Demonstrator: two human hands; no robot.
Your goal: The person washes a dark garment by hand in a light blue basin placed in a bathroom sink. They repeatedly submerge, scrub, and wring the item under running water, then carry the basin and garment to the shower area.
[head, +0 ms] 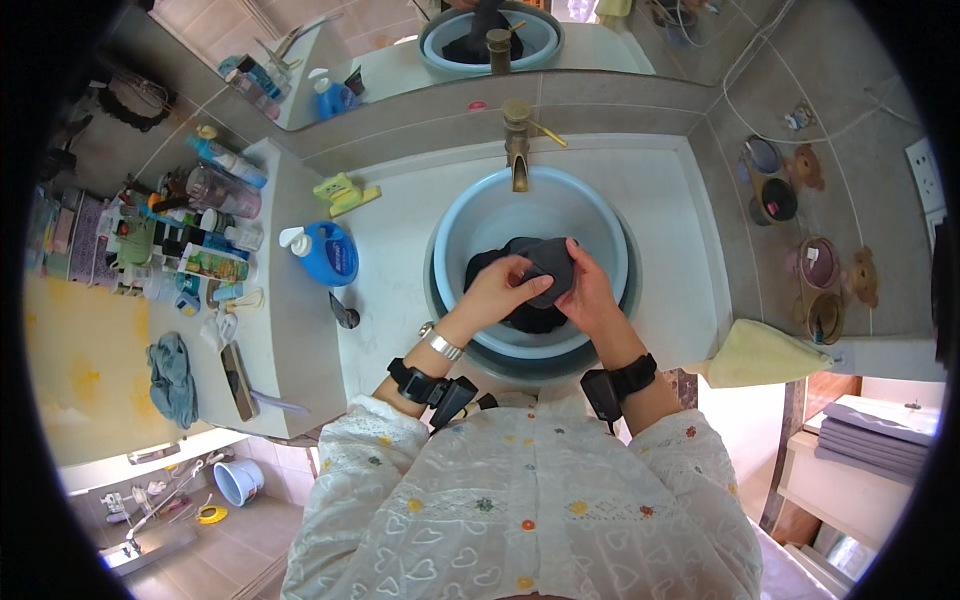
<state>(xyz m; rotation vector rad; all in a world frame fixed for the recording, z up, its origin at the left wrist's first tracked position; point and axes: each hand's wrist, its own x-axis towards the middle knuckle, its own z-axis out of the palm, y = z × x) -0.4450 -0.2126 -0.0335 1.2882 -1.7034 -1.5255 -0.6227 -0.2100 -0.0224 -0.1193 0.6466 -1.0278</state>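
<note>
A light blue plastic basin point(609, 225) stands in the round sink bowl point(525, 371) under a bronze faucet point(517, 135). Inside the basin lies black cloth point(536, 321). Above it my left hand point(510, 289) and my right hand point(586, 289) hold a piece of dark grey cloth point(553, 262) between them. My left fingers pinch its near side, and my right thumb and fingers grip its right edge. What the hidden fingertips do under the cloth cannot be seen.
Left of the basin are a blue pump bottle point(330, 253), a small black tube point(345, 311) and a green frog-like figure point(345, 193). Crowded bottles and a phone point(238, 381) occupy the left ledge. Cup holders point(776, 199) and a yellow towel point(765, 354) hang right. A mirror point(390, 45) stands behind.
</note>
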